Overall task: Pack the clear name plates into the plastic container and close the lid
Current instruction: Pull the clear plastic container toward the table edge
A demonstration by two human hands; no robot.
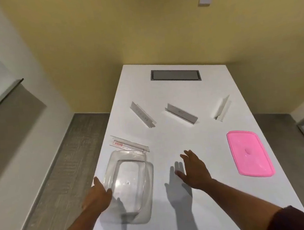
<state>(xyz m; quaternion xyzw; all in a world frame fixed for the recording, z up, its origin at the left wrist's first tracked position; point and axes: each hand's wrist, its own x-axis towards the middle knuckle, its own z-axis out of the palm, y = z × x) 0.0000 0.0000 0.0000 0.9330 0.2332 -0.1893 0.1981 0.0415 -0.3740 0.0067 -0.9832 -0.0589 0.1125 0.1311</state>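
Four clear name plates, one clear box, one pink lid, and my two hands on the white counter (220, 191).

I count four name plates: one (143, 114) at the far left, one (181, 113) in the middle, one (222, 108) at the far right, and one with a red label (129, 144) lying just past the far end of the plastic container (128, 184), maybe touching its rim. The container is open and has nothing in it. The pink lid (250, 153) lies flat by itself, well off to the right. My left hand (97, 195) is on the container's near left edge, fingers curled on the rim. My right hand (194, 170) floats over the counter between container and lid, fingers spread and holding nothing.
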